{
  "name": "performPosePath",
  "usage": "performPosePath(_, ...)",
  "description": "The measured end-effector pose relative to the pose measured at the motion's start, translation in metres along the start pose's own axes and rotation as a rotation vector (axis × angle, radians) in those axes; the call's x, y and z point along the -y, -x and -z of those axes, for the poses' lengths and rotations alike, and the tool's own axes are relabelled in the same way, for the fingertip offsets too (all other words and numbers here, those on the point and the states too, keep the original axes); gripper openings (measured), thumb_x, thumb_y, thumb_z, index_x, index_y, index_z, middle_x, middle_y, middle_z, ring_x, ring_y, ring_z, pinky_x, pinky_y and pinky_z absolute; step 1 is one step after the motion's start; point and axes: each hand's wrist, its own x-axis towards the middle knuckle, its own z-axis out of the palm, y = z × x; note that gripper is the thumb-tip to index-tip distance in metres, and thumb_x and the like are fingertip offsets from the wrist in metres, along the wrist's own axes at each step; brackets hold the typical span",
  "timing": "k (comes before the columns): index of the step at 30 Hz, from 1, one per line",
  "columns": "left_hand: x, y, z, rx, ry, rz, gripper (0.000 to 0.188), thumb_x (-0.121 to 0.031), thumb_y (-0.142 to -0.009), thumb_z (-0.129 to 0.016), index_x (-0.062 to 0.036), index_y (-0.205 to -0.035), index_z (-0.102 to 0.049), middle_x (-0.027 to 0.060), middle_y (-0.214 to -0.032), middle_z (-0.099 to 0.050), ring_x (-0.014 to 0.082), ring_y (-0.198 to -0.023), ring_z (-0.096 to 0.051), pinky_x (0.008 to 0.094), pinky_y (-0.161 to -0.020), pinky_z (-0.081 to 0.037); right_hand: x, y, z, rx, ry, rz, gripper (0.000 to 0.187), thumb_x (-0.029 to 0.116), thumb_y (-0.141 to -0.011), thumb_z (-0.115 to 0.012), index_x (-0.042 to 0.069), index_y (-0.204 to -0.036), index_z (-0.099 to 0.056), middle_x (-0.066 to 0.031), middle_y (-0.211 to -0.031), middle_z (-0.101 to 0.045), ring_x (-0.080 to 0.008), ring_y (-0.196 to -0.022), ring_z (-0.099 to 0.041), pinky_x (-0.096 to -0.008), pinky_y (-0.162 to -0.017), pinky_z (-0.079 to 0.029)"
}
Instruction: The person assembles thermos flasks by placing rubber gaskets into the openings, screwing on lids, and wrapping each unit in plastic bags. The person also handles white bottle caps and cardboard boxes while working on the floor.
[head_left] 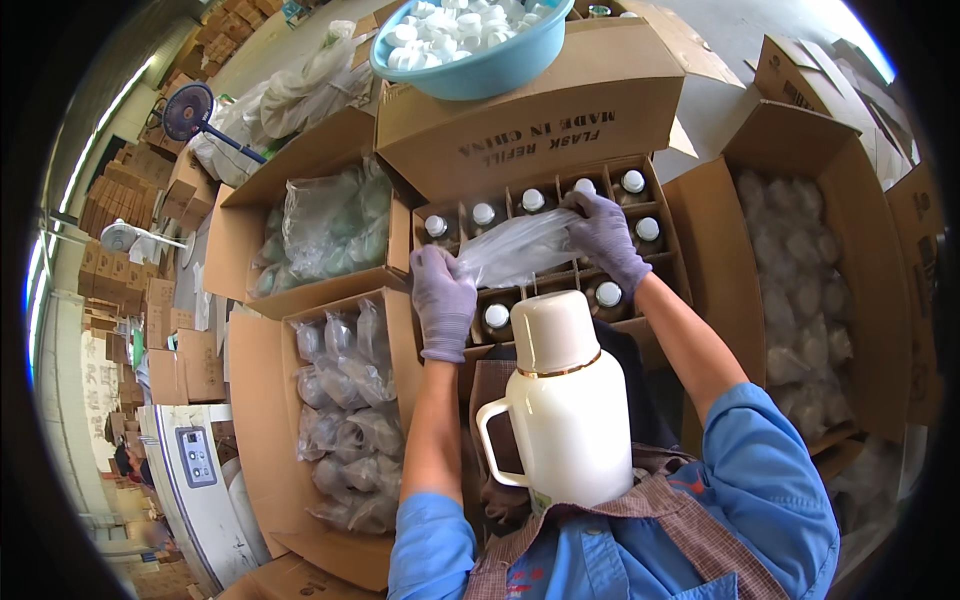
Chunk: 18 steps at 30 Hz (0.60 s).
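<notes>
My gloved left hand (443, 300) grips one end of a crumpled clear plastic bag (515, 250). Its other end is in the closed fingers of my gloved right hand (610, 240), so the bag stretches between both hands. Beneath it stands a divided cardboard box (530, 140); white-capped bottles (497, 316) fill several of its compartments, and the bag hides part of the middle ones. Close to my body, a cream vacuum jug (572, 435) with a handle and a gold ring under its lid stands upright against my checked apron; neither hand touches it.
A blue basin (480, 75) heaped with white caps rests beyond the box flap. Open cartons of bagged items flank me: one far left (232, 240), one near left (262, 430), one right (715, 250). Fans (188, 112) and a control panel (196, 457) are farther left.
</notes>
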Motion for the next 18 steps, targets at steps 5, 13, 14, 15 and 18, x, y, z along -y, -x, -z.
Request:
performPosePath(5,0.045,0.055,-0.014,0.128,-0.047,0.063,0.026,0.001,-0.07,-0.067,-0.0024,-0.094,-0.059,0.0152,-0.096,-0.056,0.0359,-0.087,-0.058,0.0418,-0.082,-0.05,-0.002,0.057,0.009,0.26,-1.306,-0.605,0.027,0.0,-0.09,-0.055,0.0,-0.118,-0.058,-0.01,-0.09,-0.069,-0.0191,-0.083,-0.07,-0.0291,-0.069,-0.058)
performPosePath(13,-0.015,0.144,0.079,0.055,0.853,0.026,0.016,0.0,-0.08,-0.072,-0.0023,-0.091,-0.061,0.0086,-0.101,-0.061,0.014,-0.087,-0.056,0.0257,-0.08,-0.047,0.069,0.148,0.077,0.268,-0.087,0.488,0.02,0.014,-0.085,-0.068,-0.001,-0.096,-0.062,-0.0034,-0.071,-0.057,-0.0077,-0.064,-0.048,-0.0253,-0.058,-0.042)
performPosePath(14,-0.009,0.163,0.085,0.061,0.833,0.068,0.014,0.001,-0.08,-0.071,-0.002,-0.088,-0.06,0.01,-0.1,-0.062,0.0147,-0.087,-0.057,0.026,-0.08,-0.047,0.062,0.161,0.076,0.283,-0.158,0.366,0.021,0.015,-0.084,-0.069,0.0,-0.097,-0.062,-0.0051,-0.071,-0.057,-0.0081,-0.063,-0.048,-0.0254,-0.058,-0.042)
performPosePath(15,-0.012,0.174,0.087,0.079,0.822,0.113,0.012,0.002,-0.081,-0.07,-0.0016,-0.085,-0.059,0.0114,-0.098,-0.062,0.0154,-0.087,-0.058,0.0263,-0.079,-0.047,0.052,0.177,0.074,0.292,-0.218,0.232,0.022,0.015,-0.084,-0.07,0.0,-0.098,-0.062,-0.0067,-0.072,-0.057,-0.0085,-0.063,-0.047,-0.0255,-0.058,-0.042)
performPosePath(18,-0.017,0.185,0.092,-0.007,0.562,-0.061,0.013,0.008,-0.079,-0.066,-0.0002,-0.087,-0.06,0.0143,-0.099,-0.066,0.02,-0.087,-0.061,0.029,-0.078,-0.049,0.055,0.192,0.08,0.352,-0.197,0.062,0.024,0.015,-0.083,-0.073,0.0,-0.099,-0.062,-0.01,-0.073,-0.058,-0.0091,-0.063,-0.047,-0.0269,-0.059,-0.043)
